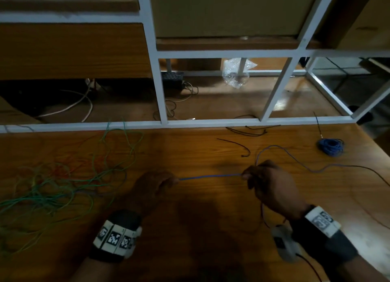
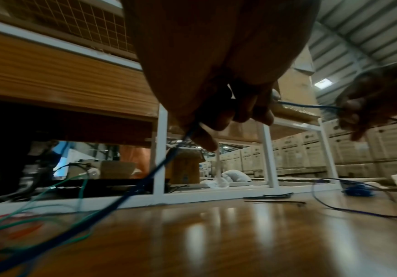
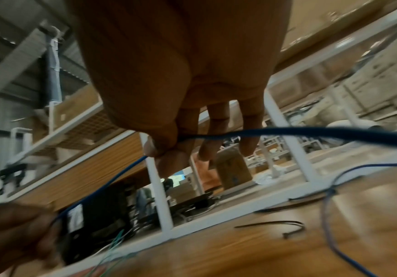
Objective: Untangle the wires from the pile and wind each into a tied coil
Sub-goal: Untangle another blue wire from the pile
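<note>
A blue wire (image 1: 210,176) runs taut between my two hands above the wooden table (image 1: 190,218). My left hand (image 1: 155,185) grips one part of it (image 2: 309,106), and the wire trails from that hand down to the left (image 2: 145,180). My right hand (image 1: 268,182) pinches the wire between thumb and forefinger (image 3: 166,148); from there it loops away to the right (image 1: 299,161). A tangled pile of green and orange wires (image 1: 52,182) lies at the left. A finished blue coil (image 1: 330,146) sits at the far right.
Black cable ties (image 1: 249,131) lie near the table's back edge, one loose tie (image 1: 238,145) nearer me. A white metal frame (image 1: 160,87) with wooden shelves stands behind the table. A crumpled plastic bag (image 1: 236,73) and white cables (image 1: 80,104) lie beyond it.
</note>
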`<state>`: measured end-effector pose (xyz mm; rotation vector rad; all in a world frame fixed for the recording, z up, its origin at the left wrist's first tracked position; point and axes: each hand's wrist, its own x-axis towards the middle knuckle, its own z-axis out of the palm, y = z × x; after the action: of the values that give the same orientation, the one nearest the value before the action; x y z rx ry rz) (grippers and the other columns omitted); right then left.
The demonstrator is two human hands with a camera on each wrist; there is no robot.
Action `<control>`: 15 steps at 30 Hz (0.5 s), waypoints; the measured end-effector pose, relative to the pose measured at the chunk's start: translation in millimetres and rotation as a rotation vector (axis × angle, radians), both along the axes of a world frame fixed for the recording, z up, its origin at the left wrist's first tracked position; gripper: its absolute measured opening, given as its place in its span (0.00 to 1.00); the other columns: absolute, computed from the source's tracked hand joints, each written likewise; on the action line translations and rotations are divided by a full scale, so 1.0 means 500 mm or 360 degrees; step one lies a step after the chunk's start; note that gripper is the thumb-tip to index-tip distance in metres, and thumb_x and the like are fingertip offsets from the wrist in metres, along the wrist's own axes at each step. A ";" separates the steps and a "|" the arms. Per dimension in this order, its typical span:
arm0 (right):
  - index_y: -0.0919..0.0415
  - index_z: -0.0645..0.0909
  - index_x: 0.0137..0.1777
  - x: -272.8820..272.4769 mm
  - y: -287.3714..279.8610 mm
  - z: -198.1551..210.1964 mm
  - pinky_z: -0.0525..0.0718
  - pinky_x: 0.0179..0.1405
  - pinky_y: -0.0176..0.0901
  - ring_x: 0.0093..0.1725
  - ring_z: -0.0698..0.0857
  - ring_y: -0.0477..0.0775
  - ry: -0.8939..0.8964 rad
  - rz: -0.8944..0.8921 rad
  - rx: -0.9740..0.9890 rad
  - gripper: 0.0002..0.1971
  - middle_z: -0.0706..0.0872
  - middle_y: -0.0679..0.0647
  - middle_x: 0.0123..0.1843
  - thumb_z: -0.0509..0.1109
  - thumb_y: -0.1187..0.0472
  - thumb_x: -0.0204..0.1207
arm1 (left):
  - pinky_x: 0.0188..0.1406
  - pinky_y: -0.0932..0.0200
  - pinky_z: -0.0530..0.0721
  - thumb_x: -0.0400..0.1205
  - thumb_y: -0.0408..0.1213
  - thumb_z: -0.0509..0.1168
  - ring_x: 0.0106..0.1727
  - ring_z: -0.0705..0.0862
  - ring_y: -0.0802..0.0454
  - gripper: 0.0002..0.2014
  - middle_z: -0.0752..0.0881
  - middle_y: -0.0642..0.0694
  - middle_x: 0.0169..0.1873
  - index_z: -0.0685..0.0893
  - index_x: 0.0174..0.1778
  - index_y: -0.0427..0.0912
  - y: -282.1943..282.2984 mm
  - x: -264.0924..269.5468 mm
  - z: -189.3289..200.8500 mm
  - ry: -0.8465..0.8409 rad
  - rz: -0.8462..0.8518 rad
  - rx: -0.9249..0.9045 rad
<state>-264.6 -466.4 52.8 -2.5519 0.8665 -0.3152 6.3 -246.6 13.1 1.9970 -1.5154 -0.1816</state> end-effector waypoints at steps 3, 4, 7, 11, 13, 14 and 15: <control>0.30 0.80 0.43 -0.038 -0.024 -0.006 0.88 0.40 0.53 0.49 0.87 0.51 0.0058 -0.0037 0.0078 0.15 0.92 0.41 0.43 0.65 0.57 0.71 | 0.61 0.51 0.78 0.76 0.62 0.52 0.61 0.81 0.46 0.33 0.84 0.44 0.61 0.87 0.62 0.41 0.025 0.009 -0.007 0.0220 0.0185 0.0233; 0.30 0.81 0.47 -0.041 -0.015 -0.006 0.88 0.46 0.52 0.54 0.87 0.53 0.0221 -0.0019 0.0113 0.15 0.93 0.44 0.50 0.69 0.59 0.75 | 0.62 0.54 0.76 0.76 0.61 0.52 0.62 0.80 0.47 0.32 0.82 0.45 0.62 0.86 0.64 0.42 0.024 -0.002 -0.006 0.0270 0.0213 0.0221; 0.44 0.71 0.82 -0.022 0.022 -0.024 0.78 0.72 0.59 0.82 0.71 0.58 0.0740 0.0052 -0.0161 0.32 0.74 0.48 0.83 0.61 0.33 0.81 | 0.52 0.56 0.80 0.83 0.54 0.57 0.51 0.79 0.52 0.16 0.82 0.52 0.54 0.82 0.58 0.50 -0.005 -0.037 0.004 0.0097 0.0033 -0.0096; 0.53 0.80 0.75 0.063 0.087 -0.017 0.82 0.66 0.68 0.77 0.79 0.64 0.0368 0.0251 -0.0448 0.29 0.88 0.51 0.69 0.55 0.40 0.83 | 0.44 0.55 0.78 0.85 0.49 0.57 0.43 0.80 0.54 0.14 0.86 0.51 0.42 0.86 0.46 0.49 -0.096 -0.071 0.002 -0.0039 -0.0166 -0.0025; 0.50 0.88 0.58 0.091 0.093 -0.017 0.87 0.54 0.60 0.62 0.87 0.64 0.0157 0.0238 -0.0472 0.16 0.93 0.51 0.48 0.61 0.54 0.77 | 0.43 0.58 0.75 0.86 0.52 0.54 0.44 0.78 0.56 0.18 0.84 0.54 0.42 0.87 0.48 0.47 -0.124 -0.089 0.006 -0.0033 -0.0160 0.0037; 0.49 0.88 0.53 0.092 0.089 -0.009 0.87 0.47 0.56 0.54 0.88 0.62 0.0077 0.0221 -0.0388 0.15 0.91 0.49 0.42 0.62 0.58 0.72 | 0.41 0.62 0.72 0.86 0.51 0.55 0.43 0.76 0.59 0.17 0.81 0.57 0.42 0.87 0.50 0.47 -0.130 -0.094 0.012 -0.0024 -0.0169 0.0044; 0.48 0.88 0.51 0.082 0.076 -0.008 0.87 0.41 0.54 0.48 0.87 0.60 -0.0007 0.0203 -0.0316 0.15 0.89 0.47 0.38 0.61 0.59 0.70 | 0.37 0.65 0.69 0.86 0.50 0.57 0.41 0.75 0.63 0.15 0.79 0.59 0.41 0.86 0.50 0.47 -0.128 -0.094 0.016 0.0011 -0.0173 0.0036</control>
<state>-223.6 -428.5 48.9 -2.7728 0.6972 -0.3844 -40.8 -310.8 21.3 1.9304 -1.6254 -0.2505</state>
